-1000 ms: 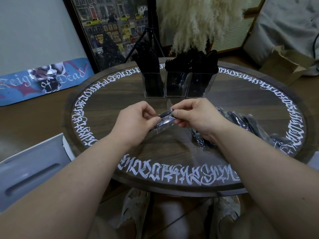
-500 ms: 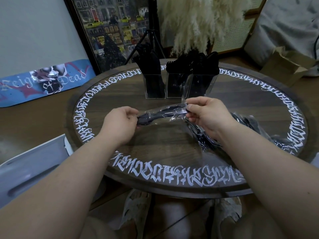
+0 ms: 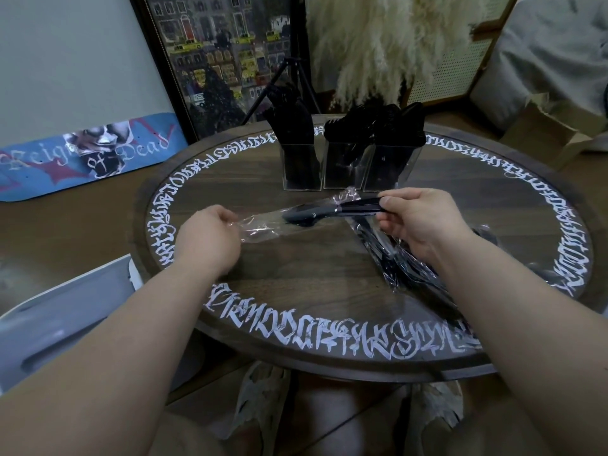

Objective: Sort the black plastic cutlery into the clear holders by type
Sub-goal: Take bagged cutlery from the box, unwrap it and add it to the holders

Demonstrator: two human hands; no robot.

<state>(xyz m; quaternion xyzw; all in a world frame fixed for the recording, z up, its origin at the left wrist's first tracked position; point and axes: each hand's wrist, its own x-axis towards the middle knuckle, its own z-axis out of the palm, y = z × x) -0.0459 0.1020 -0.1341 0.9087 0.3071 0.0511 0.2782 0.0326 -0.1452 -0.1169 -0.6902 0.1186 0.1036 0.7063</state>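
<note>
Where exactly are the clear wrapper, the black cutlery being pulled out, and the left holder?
clear wrapper [image 3: 260,229], head view, empty crinkled end.
black cutlery [image 3: 304,214], head view, broad end.
left holder [image 3: 301,166], head view, front wall.

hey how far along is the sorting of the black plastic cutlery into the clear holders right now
Well along. Done: the three clear square holders at the table's far side already stand packed with black cutlery. In hand: the left hand pinches a clear plastic wrapper while the right hand grips the black cutlery set half out of it. Left: sorting that set, plus the pile of wrapped black cutlery under the right forearm.
</note>
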